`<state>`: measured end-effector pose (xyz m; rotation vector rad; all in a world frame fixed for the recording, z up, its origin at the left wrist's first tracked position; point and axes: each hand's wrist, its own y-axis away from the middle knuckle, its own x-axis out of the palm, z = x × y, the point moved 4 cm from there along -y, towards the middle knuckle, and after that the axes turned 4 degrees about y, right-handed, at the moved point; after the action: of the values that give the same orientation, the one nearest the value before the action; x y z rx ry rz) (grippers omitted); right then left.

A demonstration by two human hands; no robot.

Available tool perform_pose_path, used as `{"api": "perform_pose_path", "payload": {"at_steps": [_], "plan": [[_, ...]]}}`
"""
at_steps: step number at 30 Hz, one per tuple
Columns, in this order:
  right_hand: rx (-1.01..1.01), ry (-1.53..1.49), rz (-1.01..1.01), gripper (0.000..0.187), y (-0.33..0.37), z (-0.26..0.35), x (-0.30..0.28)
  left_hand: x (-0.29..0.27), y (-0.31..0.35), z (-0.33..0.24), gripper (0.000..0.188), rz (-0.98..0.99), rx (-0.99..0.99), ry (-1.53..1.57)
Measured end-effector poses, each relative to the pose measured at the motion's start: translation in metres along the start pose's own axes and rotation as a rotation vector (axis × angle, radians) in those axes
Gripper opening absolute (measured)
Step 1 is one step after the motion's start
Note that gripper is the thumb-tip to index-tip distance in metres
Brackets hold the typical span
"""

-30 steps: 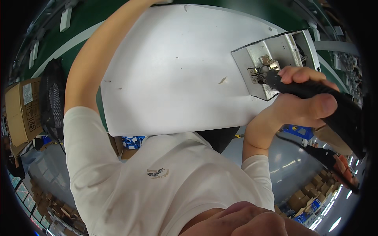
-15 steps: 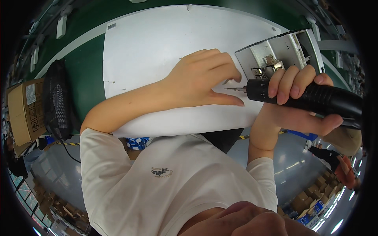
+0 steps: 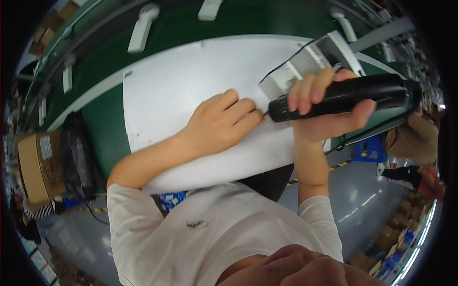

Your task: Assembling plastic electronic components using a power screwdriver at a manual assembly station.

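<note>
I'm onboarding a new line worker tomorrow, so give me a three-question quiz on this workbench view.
1. True or false: the right hand grips a black electric screwdriver.
2. What is the left hand doing? A) lifting the cardboard box B) resting on the white panel with fingertips at the screwdriver's tip C) hanging off the table
3. Fill in: the white panel lies on a ____ surface.

Key: 1 true. 2 B. 3 green; the green surface shows around the panel, and the cardboard box sits off to the person's left.
</note>
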<state>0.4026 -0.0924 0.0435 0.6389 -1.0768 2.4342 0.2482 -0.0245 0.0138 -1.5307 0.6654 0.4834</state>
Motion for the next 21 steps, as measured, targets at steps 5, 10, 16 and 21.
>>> {"api": "perform_pose_path", "payload": {"at_steps": [5,10,16,21], "plan": [[0.047,-0.004,-0.132,0.052,0.0,0.003,0.01,-0.003,-0.002,-0.004,0.009,0.084,0.023,0.024],[0.025,0.023,-0.164,0.05,0.002,0.0,0.011,0.0,-0.001,-0.001,0.012,0.1,0.028,0.083],[-0.045,0.096,-0.155,0.049,-0.001,0.013,0.006,-0.007,-0.011,0.0,0.009,0.087,0.031,0.143],[-0.179,0.054,-0.08,0.047,0.004,0.024,0.014,-0.001,-0.022,0.034,0.008,0.059,-0.401,0.531]]}}
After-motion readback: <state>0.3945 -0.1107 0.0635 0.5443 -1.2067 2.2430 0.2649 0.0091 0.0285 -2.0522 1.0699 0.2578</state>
